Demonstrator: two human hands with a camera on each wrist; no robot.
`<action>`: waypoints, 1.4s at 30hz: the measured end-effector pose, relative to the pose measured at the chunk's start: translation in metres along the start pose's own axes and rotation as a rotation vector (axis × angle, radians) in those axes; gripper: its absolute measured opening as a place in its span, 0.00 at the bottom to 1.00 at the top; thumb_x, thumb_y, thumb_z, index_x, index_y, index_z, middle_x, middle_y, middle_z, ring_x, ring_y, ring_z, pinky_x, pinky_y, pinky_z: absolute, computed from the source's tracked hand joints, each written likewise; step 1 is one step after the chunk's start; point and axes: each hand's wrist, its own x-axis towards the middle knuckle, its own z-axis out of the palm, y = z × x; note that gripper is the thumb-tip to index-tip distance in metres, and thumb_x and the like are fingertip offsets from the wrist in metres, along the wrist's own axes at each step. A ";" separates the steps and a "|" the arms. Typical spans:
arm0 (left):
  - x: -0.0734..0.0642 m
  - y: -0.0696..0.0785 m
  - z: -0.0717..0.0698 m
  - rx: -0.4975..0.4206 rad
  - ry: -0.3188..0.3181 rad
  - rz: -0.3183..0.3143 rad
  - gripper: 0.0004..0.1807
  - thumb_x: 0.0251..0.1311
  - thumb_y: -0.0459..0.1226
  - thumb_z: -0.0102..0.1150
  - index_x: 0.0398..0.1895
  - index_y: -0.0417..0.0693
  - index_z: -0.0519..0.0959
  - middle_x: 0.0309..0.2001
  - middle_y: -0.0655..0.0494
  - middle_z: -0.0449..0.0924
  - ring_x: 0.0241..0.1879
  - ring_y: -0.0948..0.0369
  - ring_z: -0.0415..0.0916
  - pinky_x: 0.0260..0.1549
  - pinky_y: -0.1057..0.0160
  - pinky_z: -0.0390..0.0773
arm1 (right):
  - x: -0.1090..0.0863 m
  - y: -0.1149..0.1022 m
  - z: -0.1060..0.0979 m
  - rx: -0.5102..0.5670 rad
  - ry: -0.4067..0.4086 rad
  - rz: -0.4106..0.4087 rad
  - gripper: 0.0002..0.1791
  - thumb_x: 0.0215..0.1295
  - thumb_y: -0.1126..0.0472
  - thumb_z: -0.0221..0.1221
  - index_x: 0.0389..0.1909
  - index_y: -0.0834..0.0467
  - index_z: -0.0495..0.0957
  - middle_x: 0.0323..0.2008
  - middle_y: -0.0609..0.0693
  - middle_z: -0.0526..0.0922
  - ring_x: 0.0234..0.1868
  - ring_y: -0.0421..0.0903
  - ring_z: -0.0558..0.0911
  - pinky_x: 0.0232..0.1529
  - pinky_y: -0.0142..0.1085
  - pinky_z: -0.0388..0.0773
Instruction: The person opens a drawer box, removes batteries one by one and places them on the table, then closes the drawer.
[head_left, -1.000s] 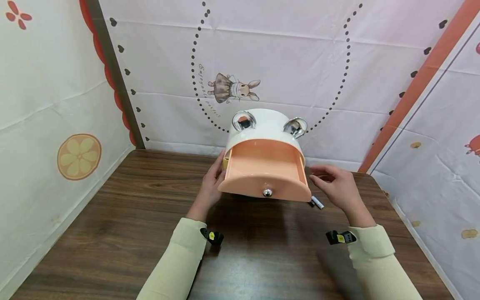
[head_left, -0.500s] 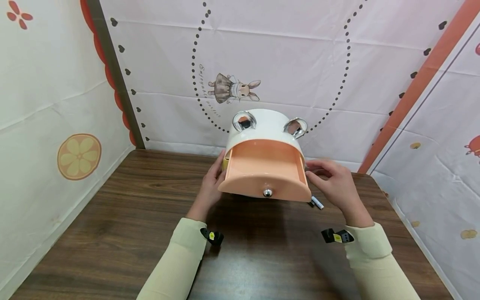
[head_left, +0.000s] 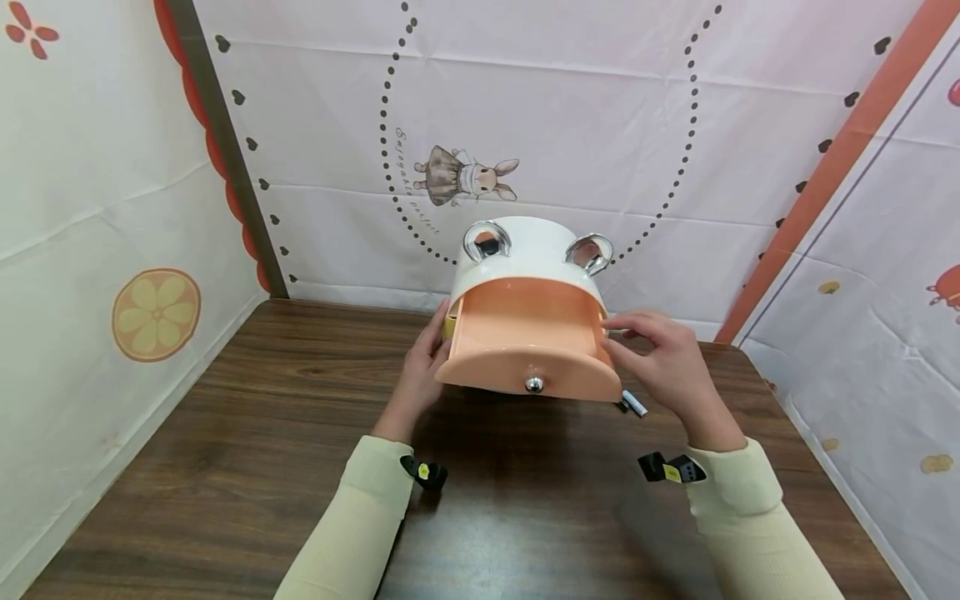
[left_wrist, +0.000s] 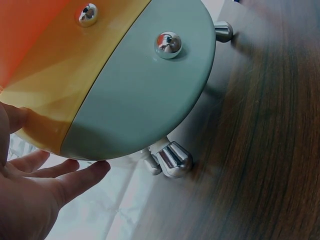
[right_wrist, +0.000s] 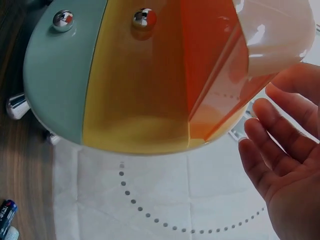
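Observation:
In the head view, a small round-topped drawer box (head_left: 517, 242) with a white shell and shiny metal ears stands on the table. Its orange top drawer (head_left: 528, 317) is pulled out, with nothing visible inside. Below it, the yellow drawer (left_wrist: 75, 65) and green drawer (left_wrist: 135, 85) are closed. My left hand (head_left: 420, 375) holds the box's left side, thumb by the yellow front and fingers along the edge. My right hand (head_left: 667, 367) has its index finger and thumb at the orange drawer's right side wall; the other fingers are loosely spread, holding nothing visible.
Two small battery-like cylinders (head_left: 633, 404), one dark and one white, lie on the brown wooden table (head_left: 510, 500) right of the box. Metal feet (left_wrist: 172, 159) support the box. Printed white cloth (head_left: 600, 108) hangs behind and at both sides.
My right hand has moved left, from beside the box to the orange drawer's right side wall. My left hand and the box have stayed in place.

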 end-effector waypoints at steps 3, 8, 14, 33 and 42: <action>0.000 0.000 0.000 0.000 0.002 0.000 0.31 0.73 0.45 0.43 0.76 0.74 0.49 0.75 0.53 0.56 0.69 0.50 0.64 0.63 0.44 0.68 | 0.002 -0.004 0.000 -0.030 0.001 0.002 0.12 0.55 0.63 0.69 0.42 0.56 0.86 0.41 0.50 0.87 0.38 0.36 0.78 0.40 0.23 0.71; 0.002 -0.005 0.001 0.003 0.007 0.013 0.31 0.73 0.46 0.44 0.75 0.78 0.50 0.74 0.54 0.56 0.69 0.51 0.64 0.63 0.45 0.68 | 0.005 -0.010 0.000 -0.034 -0.007 0.005 0.12 0.56 0.63 0.69 0.42 0.56 0.86 0.41 0.51 0.87 0.41 0.45 0.82 0.43 0.26 0.72; 0.003 -0.006 0.000 -0.004 0.002 0.013 0.31 0.72 0.46 0.43 0.75 0.76 0.49 0.75 0.55 0.55 0.70 0.51 0.62 0.63 0.44 0.67 | 0.009 -0.015 0.000 0.019 -0.058 0.020 0.12 0.56 0.63 0.69 0.43 0.57 0.86 0.40 0.50 0.87 0.40 0.44 0.82 0.43 0.24 0.72; 0.004 -0.006 0.000 -0.021 -0.007 -0.004 0.32 0.72 0.45 0.43 0.76 0.72 0.49 0.75 0.54 0.54 0.70 0.51 0.61 0.65 0.45 0.66 | 0.022 -0.022 0.000 0.162 -0.242 0.186 0.15 0.58 0.58 0.68 0.46 0.57 0.85 0.42 0.53 0.86 0.36 0.43 0.85 0.39 0.27 0.80; 0.005 -0.006 0.000 -0.019 -0.010 -0.012 0.32 0.73 0.44 0.43 0.77 0.70 0.49 0.75 0.54 0.54 0.71 0.52 0.60 0.65 0.46 0.66 | 0.033 -0.024 0.002 0.191 -0.365 0.264 0.17 0.59 0.52 0.68 0.48 0.54 0.84 0.43 0.52 0.86 0.36 0.46 0.84 0.36 0.30 0.80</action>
